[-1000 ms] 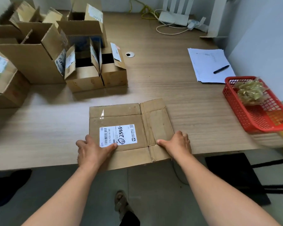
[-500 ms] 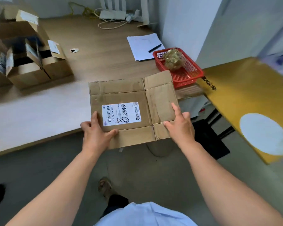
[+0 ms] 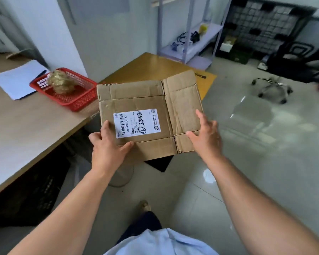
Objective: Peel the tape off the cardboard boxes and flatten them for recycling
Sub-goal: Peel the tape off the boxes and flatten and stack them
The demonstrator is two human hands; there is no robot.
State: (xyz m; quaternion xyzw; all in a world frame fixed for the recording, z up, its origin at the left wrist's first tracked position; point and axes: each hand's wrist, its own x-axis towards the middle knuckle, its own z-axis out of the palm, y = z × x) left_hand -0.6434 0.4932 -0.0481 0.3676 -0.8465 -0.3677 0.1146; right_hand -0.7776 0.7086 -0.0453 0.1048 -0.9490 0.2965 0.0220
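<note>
Looking down from the head: holding a flat box (image 3: 136,103) up in the air, between both hands. Gripped at its near left edge by the left hand (image 3: 107,150), thumb on top, fingers curled round the edge. Touched on its near right part by the right hand (image 3: 206,138), fingers straight and spread, not curled round anything. Stuck on top, just past the left thumb, a white label (image 3: 137,123). No tape to be seen on this side.

A moment ago, pressed flat on the table (image 3: 26,126) under both hands. Now lifted off and swung away, with the table and the red basket (image 3: 77,102) left out past the left hand. Past the fingertips, low on the floor, a big yellow board (image 3: 151,69). Seems to mean this box is done: squashed flat and only needing a place to go. Probably back to the table after that, for the other boxes seen there a moment ago.
</note>
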